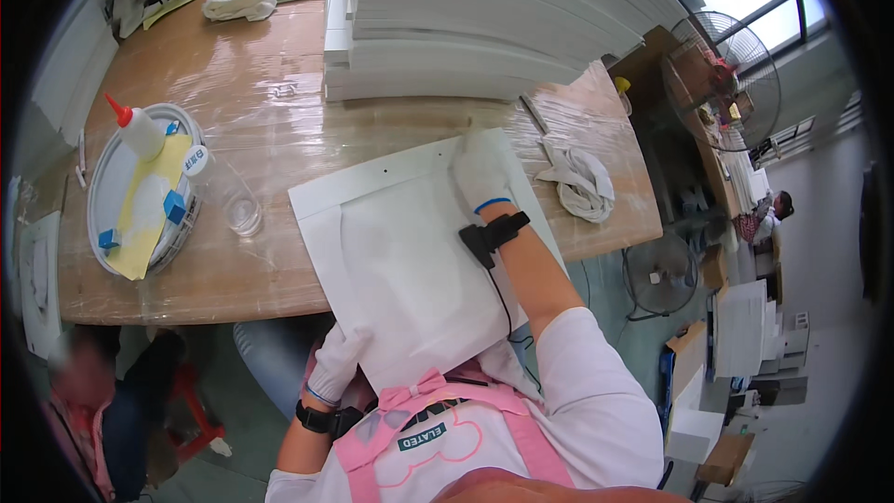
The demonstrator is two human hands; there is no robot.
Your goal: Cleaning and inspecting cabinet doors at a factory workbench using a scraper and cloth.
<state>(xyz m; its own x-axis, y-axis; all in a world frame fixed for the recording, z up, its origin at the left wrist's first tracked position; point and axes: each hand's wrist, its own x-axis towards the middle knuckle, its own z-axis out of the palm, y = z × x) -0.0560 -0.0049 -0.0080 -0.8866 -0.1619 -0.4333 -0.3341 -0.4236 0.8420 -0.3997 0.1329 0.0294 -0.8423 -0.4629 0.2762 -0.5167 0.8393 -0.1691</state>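
Note:
A white panel (410,251) with a raised frame pattern and two small dark holes near its far edge lies tilted at the table's front, its near end reaching my body. My left hand (337,361), in a white glove, grips the panel's left edge near its close corner. Over the far right part of the panel is my right hand (481,168), also gloved. Motion smears its fingers, so I cannot make out whether it holds anything. Both wrists carry black straps.
A tall stack of white panels (447,47) stands at the back of the table (261,102). On the left, a white lid (93,191) bears a glue bottle (142,133), yellow paper and blue blocks, beside a clear cup (242,212). Right lies a white cloth (579,184). A person sits lower left.

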